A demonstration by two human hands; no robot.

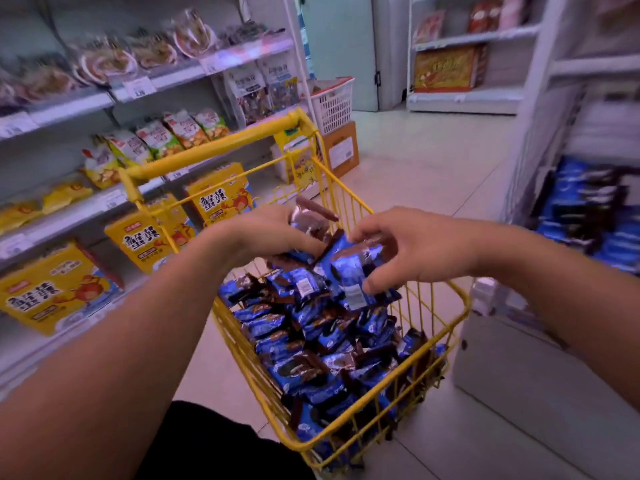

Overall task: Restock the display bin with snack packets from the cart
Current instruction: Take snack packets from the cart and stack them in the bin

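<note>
A yellow wire cart (446,336) stands in the aisle, filled with several blue and brown snack packets (311,344). Above the cart, my left hand (266,232) grips a small bunch of packets (310,221), one sticking up past my fingers. My right hand (401,249) pinches a blue packet (349,268) between thumb and fingers, just over the pile. The two hands are close together, almost touching. At the right edge, a display bin (588,216) holds the same blue packets, blurred.
Shelves on the left carry yellow snack boxes (55,289) and bagged snacks. A white basket (334,103) sits on a cardboard box (341,148) beyond the cart. A white counter front (512,368) stands right of the cart. More shelves stand at the back.
</note>
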